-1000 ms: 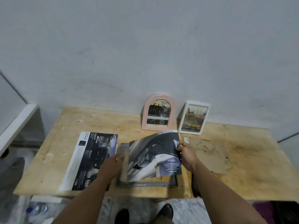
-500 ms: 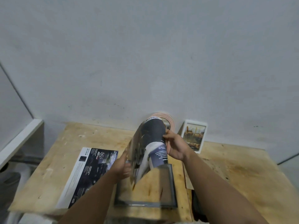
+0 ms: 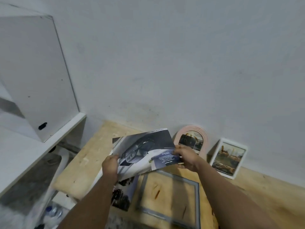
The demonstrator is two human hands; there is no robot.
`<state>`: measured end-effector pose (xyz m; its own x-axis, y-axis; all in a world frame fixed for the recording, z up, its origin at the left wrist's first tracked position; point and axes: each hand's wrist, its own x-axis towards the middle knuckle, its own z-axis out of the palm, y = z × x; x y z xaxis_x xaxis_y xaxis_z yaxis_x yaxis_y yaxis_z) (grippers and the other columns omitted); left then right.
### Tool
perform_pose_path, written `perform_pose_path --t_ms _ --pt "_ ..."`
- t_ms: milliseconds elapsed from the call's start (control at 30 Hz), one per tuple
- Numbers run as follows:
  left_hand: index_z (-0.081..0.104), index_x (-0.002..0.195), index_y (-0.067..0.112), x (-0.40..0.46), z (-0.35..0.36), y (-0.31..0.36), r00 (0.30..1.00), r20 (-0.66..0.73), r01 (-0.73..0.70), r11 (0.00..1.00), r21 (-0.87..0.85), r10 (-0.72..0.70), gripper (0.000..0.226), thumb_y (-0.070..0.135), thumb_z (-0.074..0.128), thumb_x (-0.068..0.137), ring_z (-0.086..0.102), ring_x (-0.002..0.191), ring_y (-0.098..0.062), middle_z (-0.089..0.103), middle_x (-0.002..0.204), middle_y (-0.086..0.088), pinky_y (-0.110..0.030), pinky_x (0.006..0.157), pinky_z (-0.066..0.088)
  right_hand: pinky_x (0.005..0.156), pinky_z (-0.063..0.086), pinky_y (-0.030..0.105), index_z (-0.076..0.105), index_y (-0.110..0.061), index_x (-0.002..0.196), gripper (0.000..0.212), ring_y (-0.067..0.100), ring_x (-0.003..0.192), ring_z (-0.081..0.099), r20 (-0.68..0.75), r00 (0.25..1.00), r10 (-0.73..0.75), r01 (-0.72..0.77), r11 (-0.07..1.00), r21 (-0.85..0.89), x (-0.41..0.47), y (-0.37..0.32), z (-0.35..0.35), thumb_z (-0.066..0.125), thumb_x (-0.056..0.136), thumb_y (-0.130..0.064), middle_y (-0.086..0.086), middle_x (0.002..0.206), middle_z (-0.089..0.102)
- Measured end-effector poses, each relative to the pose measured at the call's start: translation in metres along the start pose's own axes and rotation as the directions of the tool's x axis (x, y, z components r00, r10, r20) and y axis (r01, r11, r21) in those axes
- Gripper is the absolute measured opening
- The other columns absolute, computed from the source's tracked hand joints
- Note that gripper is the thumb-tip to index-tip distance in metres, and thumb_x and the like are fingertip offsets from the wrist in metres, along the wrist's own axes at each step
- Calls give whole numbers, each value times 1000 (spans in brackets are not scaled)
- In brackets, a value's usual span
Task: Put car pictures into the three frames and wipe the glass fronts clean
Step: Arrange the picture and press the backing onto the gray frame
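Observation:
I hold a car picture (image 3: 145, 151), a glossy page with a dark car, lifted above the table. My left hand (image 3: 110, 166) grips its left edge and my right hand (image 3: 185, 156) grips its right edge. Below it a grey rectangular frame (image 3: 197, 192) lies flat, with bare wood showing through it. A pink arched frame (image 3: 203, 138) and a white rectangular frame (image 3: 237, 166) lean on the wall, each with a picture inside. Another car page (image 3: 123, 194) lies partly hidden under my left forearm.
The wooden table (image 3: 89, 162) stands against a grey wall. A white shelf (image 3: 49, 142) runs along the left, with a white panel above it. A plastic bottle (image 3: 54, 212) lies on the floor at the lower left.
The car picture went from curled upright over the grey frame to held flat and spread between both hands, shifted left of the frame. The view has swung left.

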<state>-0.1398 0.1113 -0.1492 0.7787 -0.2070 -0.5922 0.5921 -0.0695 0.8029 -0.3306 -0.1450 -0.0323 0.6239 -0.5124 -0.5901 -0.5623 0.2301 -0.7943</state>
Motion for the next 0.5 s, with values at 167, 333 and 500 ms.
perform_pose_path --t_ms 167,333,500 --pt "69 94 9 -11 -64 11 952 -299 -71 997 -20 62 15 22 64 89 61 97 -37 67 101 -15 -48 90 52 68 51 34 65 -23 116 32 24 83 70 -5 999 -41 40 987 -155 31 -10 74 72 88 -10 17 104 75" --pt "64 84 12 -8 -127 12 894 -447 -66 995 -72 27 8 17 58 89 54 85 -26 60 86 -8 -30 73 46 48 39 27 60 -14 120 40 28 61 56 60 996 -60 69 983 -168 67 -23 156 71 86 4 23 81 65" --pt "66 112 10 18 -183 -17 834 -552 11 1000 -20 -20 24 15 66 89 65 93 -31 68 103 -12 -43 79 53 41 41 26 66 -3 114 31 24 51 55 56 994 -90 101 965 -244 124 -21 234 71 85 6 19 75 64"
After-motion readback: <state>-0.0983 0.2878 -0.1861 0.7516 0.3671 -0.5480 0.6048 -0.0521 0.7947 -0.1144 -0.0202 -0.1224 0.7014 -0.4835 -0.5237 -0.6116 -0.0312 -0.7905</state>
